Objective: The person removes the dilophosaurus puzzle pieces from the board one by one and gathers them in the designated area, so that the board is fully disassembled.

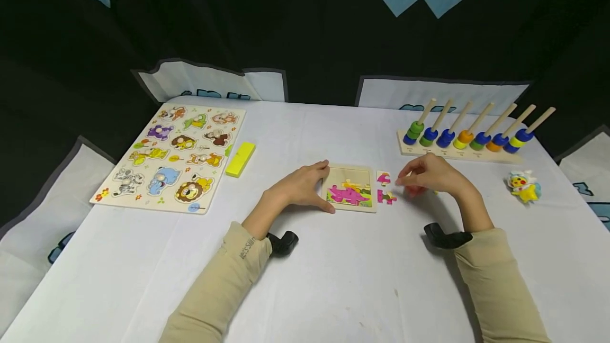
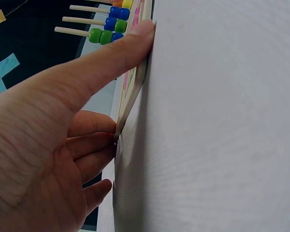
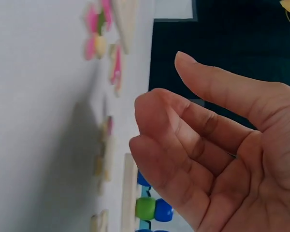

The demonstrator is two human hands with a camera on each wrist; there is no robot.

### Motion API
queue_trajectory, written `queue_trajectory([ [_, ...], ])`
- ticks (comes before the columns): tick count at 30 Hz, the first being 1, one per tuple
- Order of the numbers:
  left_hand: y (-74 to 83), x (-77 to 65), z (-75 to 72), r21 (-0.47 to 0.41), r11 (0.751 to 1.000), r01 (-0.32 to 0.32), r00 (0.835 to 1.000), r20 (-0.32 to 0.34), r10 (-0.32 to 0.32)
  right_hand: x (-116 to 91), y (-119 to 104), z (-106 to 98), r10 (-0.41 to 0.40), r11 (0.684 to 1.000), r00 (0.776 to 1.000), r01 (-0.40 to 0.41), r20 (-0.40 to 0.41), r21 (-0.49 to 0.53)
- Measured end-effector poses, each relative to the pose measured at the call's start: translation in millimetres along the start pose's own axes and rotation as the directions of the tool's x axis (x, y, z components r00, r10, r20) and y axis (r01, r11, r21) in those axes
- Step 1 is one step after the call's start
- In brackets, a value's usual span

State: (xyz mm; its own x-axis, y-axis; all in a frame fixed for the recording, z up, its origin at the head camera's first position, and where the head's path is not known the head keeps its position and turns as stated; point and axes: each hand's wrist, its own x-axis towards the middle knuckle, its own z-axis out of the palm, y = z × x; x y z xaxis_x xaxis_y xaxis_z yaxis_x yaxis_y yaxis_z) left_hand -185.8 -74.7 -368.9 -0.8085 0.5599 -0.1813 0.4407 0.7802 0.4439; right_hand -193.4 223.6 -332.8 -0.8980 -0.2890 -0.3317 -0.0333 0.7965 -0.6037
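Observation:
My left hand [image 1: 299,184] grips the left side of a small wooden puzzle tray [image 1: 350,166], thumb at its near edge and fingers at its far-left corner. A pink dinosaur picture [image 1: 350,196] fills its lower part, while bare wood shows above. Two loose puzzle pieces, an upper one [image 1: 383,178] and a lower one [image 1: 386,197], lie just right of the tray. Over the table beside them hovers my right hand [image 1: 431,174]; the right wrist view shows thumb and bent fingers apart, nothing between them. More pieces [image 3: 106,150] lie below it, partly hidden by the hand in the head view.
Behind the right hand stands a wooden peg rack [image 1: 459,153] with coloured beads. A small yellow figurine [image 1: 523,186] is at the right. To the left lie an animal puzzle board [image 1: 164,160] and a yellow block [image 1: 240,159]. The white table [image 1: 333,279] meets a dark curtain behind.

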Motion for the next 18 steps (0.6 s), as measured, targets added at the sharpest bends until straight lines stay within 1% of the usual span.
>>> queue_trajectory([
  [3,0.4,0.1,0.0,-0.002,1.0,-0.001,1.0,0.0,0.001,1.7,-4.9,-2.5,-0.031,1.0,0.998,0.031,-0.053,-0.001],
  [6,0.8,0.0,-0.4,-0.005,1.0,0.004,1.0,0.001,-0.004,6.5,-12.1,-2.0,-0.065,0.998,0.994,0.067,-0.083,0.013],
  [11,1.0,0.1,-0.5,-0.007,1.0,0.008,1.0,0.004,-0.008,17.2,-24.3,3.0,-0.103,0.995,0.991,0.103,-0.09,-0.011],
  [18,1.0,0.8,-0.4,-0.007,1.0,0.012,1.0,0.01,-0.012,29.0,-37.8,12.4,-0.126,0.992,0.988,0.124,-0.092,-0.034],
])
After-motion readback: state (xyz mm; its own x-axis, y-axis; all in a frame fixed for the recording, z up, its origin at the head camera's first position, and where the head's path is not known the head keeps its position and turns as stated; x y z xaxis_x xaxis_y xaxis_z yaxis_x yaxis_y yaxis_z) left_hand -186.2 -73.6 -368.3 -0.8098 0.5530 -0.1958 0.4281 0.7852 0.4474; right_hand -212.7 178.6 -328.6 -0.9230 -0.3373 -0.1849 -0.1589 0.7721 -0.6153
